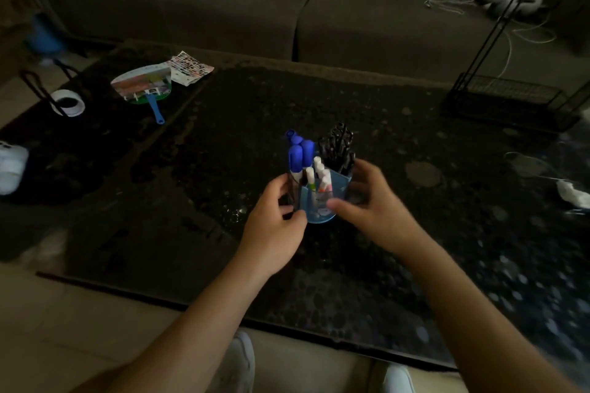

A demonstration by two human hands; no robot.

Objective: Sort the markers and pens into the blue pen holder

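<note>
The blue pen holder stands in the middle of the dark table. Blue-capped markers fill its left part, black pens its far right part, and white markers its near part. My left hand curls round the holder's left side, thumb at the base. Against the right side sits my right hand, its fingers round the wall and its thumb across the front. The picture is dim and a little blurred.
A hand fan with a blue handle and a printed sheet lie at the far left. A tape roll sits beside them. A black wire rack stands at the far right. A sofa runs behind the table.
</note>
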